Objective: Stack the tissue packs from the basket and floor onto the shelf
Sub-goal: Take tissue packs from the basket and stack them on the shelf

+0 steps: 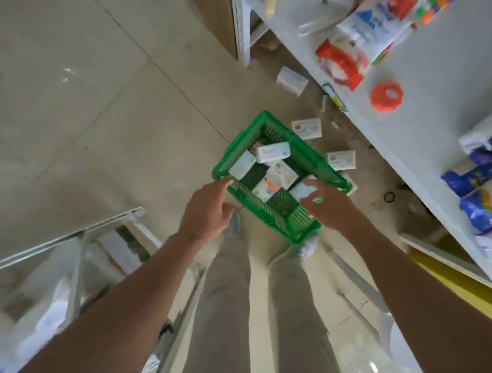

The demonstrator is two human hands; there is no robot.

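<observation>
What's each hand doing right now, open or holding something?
Left hand: open, empty, reaching toward the basket.
Right hand: open, fingers spread over a tissue pack, not gripping it.

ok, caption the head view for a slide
Left hand and right hand, both open, reach toward the green basket of tissue packs; more packs lie on the floor by the shelf.

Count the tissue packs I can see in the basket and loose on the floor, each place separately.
Packs in basket: 5
Packs on floor: 3
Total: 8
A white edge behind the basket's corner is too hidden to count.
</observation>
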